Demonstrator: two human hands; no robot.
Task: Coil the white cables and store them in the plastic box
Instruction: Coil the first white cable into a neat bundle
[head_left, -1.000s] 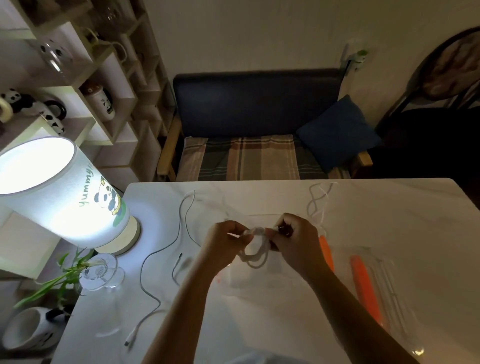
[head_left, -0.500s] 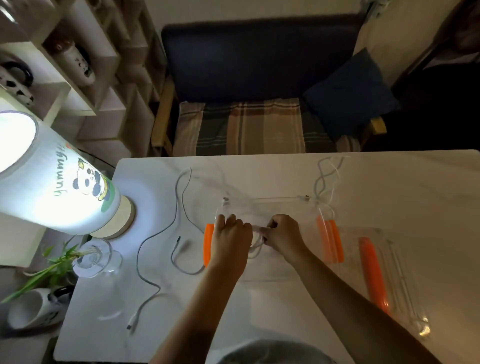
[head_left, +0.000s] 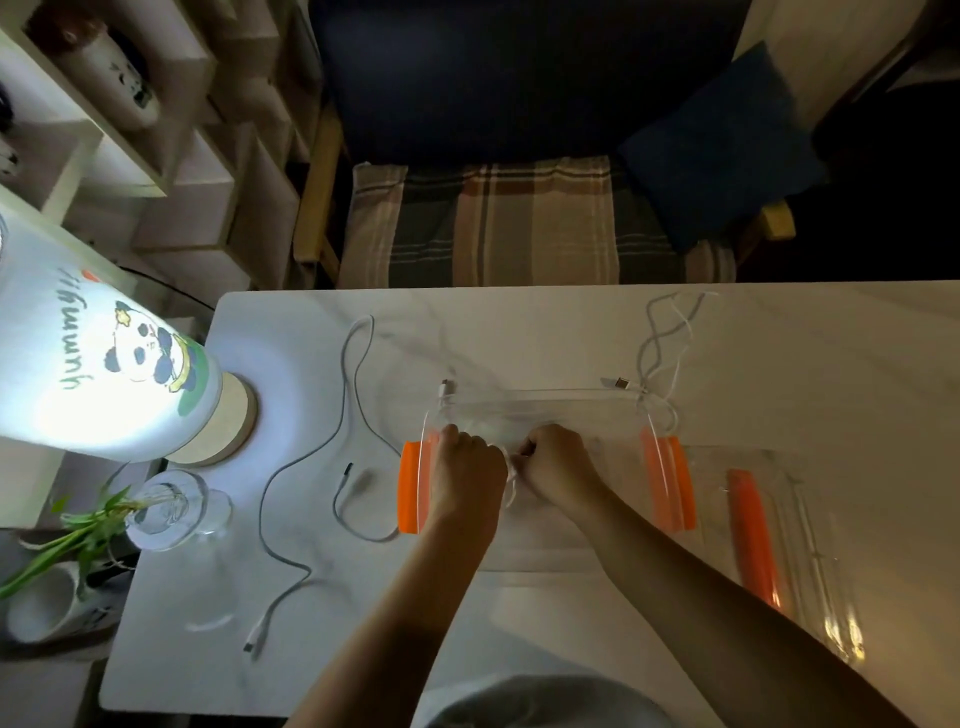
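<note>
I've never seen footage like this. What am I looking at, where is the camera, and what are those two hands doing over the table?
There is no machine here: a person wears a wide-angle camera on the head, so you look forward and down along their own arms. The left hand and the right hand meet over a clear plastic box with orange clips, and together they pinch a small coiled white cable, held at or just inside the box's opening. On the white table a long loose cable snakes along the left side, and another loose cable lies bunched at the box's far right corner. To the right lies what looks like the box's clear lid, also with an orange clip. A lit panda lamp stands at the left edge, beside a glass vase with a green plant.
</note>
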